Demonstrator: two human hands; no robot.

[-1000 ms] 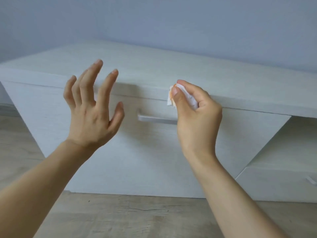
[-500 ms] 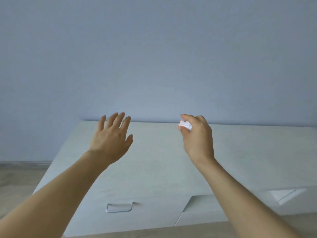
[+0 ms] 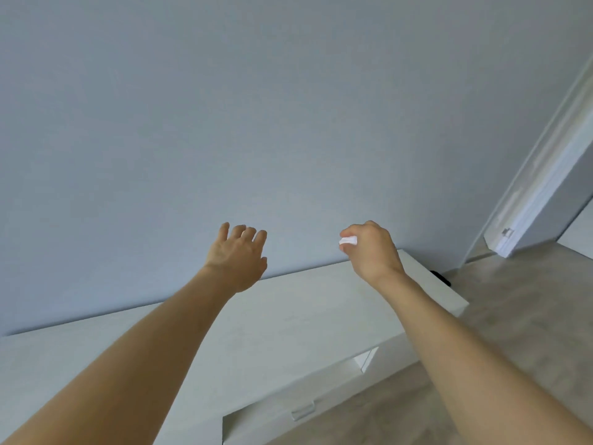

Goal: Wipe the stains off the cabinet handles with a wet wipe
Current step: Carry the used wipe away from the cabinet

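Observation:
My right hand (image 3: 372,248) pinches a small folded white wet wipe (image 3: 348,241) and is raised above the far edge of the white cabinet top (image 3: 305,316). My left hand (image 3: 239,255) hovers beside it with relaxed, spread fingers and holds nothing. One pale metal cabinet handle (image 3: 302,411) shows low on the cabinet front, well below and clear of both hands. Other handles are out of sight.
A plain blue-grey wall (image 3: 256,123) fills the upper view behind the cabinet. A white door frame (image 3: 545,175) stands at the right. Wood-look floor (image 3: 500,309) runs right of and in front of the cabinet. A small dark object (image 3: 441,277) lies by the cabinet's far right end.
The view has risen and swung right, from close at the cabinet front to above its top. My right hand has left the handle, still pinching the wipe. Both hands are raised now.

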